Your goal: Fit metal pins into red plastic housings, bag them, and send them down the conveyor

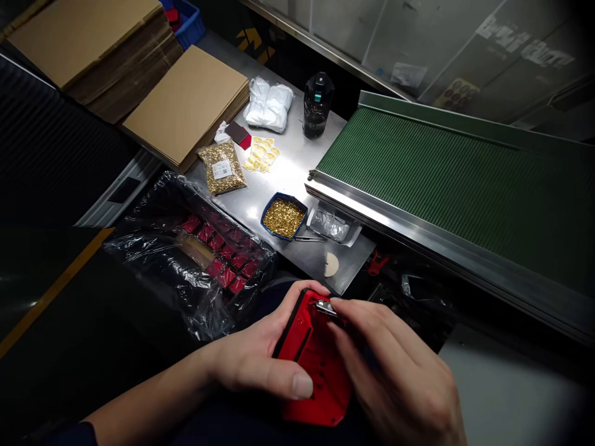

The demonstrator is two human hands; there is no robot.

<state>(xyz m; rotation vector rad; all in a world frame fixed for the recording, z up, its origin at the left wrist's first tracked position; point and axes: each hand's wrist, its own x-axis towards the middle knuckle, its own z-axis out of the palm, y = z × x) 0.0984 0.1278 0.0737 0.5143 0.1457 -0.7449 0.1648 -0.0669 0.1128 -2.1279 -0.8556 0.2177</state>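
Note:
My left hand (260,353) is wrapped round a flat red plastic part (320,371) with a black edge, held low in front of me. My right hand (395,371) lies over its right side, with the fingertips pinched at a small shiny metal piece (324,306) at the part's top edge. A blue tray (268,210) of small gold-coloured pieces sits on the steel table (297,167) just beyond my hands. A plastic-wrapped tray (186,260) holding several red parts lies to the left.
A green conveyor belt (455,179) runs along the right. On the table stand a dark bottle (317,105), a bag of gold pieces (221,167), a sheet of gold stickers (261,155) and white bags (268,105). Stacked cardboard (186,102) lies at the back left.

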